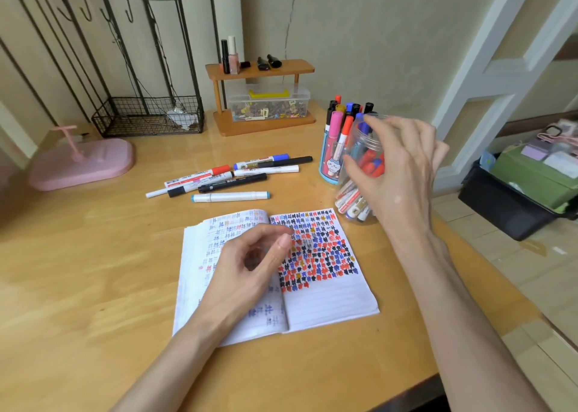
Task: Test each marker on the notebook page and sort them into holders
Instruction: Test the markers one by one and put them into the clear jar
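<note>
An open notebook (328,299) lies on the wooden table (93,270), its right page covered in black, blue and red test marks. My left hand (247,270) rests on the middle of the notebook with loosely curled fingers and holds nothing. Several loose markers (234,177) lie in a group behind the notebook. At the right stand a blue cartoon holder (328,164) with upright markers and a clear plastic jar (366,139) with several more. My right hand (403,173) hovers at the jar with spread fingers, one fingertip near a blue-capped marker (360,117) in the jar's mouth.
A pink stand (81,161) sits at the left, a black wire basket (147,117) behind it. A wooden shelf (262,67) with small bottles stands at the back over a clear box of clips (269,105). A black bin (506,205) is on the floor beyond the table's right edge.
</note>
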A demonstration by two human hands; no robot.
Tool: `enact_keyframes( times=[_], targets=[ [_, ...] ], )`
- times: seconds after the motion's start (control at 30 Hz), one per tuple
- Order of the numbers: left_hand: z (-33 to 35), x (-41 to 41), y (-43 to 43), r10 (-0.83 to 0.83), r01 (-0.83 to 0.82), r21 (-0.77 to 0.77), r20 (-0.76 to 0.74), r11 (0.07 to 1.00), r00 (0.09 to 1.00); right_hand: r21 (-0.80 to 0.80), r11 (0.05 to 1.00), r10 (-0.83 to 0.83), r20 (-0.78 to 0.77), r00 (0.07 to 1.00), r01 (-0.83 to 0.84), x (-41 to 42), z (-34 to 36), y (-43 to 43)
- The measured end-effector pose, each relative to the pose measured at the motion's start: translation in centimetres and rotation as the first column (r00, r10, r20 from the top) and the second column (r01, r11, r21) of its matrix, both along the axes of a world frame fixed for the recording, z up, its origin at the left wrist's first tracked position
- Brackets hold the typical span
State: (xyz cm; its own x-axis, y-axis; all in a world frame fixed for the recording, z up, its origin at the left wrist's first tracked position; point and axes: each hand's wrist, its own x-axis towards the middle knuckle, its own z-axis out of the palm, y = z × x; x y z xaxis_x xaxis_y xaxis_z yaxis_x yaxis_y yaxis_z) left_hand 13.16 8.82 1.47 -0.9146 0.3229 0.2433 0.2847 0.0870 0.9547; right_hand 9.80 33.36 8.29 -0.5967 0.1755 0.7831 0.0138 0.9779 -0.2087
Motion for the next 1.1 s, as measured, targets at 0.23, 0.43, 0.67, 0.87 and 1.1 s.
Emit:
enact_keyframes(
  times=[0.23, 0.43, 0.67, 0.87, 1.1],
  targets=[
    [-0.1, -0.4, -0.2, 0.022, -0.022, 0.008, 0.009, 1.0, 1.0, -0.132, 0.896, 0.443, 0.332, 0.833, -0.424, -2.6, -4.8, -7.7],
    [-0.3, -1.0, -0.6, 0.061, -0.062, 0.065, 0.019, 0.996, 0.998, -0.209, 0.906, 0.422, 0.524, 0.74, -0.369, -6.9, -7.4, -9.3],
    [-0.8, -1.5, -0.4, 0.081, -0.083, 0.055, 0.046, 0.995, 0.996, -0.189, 0.913, 0.402, 0.567, 0.718, -0.362, -10.1, -8.3, -10.8],
    [-1.3, -1.9, -0.4, 0.117, -0.119, 0.033, 0.057, 0.992, 0.992, -0.269, 0.894, 0.448, 0.48, 0.755, -0.359, -8.3, -7.4, -9.6],
    [-1.8, -2.0, -0.4, 0.161, -0.167, 0.051, 0.097, 0.985, 0.982, -0.765, 0.576, 0.727, 0.32, 0.607, -0.288, -0.3, -4.7, -6.6]
  ],
)
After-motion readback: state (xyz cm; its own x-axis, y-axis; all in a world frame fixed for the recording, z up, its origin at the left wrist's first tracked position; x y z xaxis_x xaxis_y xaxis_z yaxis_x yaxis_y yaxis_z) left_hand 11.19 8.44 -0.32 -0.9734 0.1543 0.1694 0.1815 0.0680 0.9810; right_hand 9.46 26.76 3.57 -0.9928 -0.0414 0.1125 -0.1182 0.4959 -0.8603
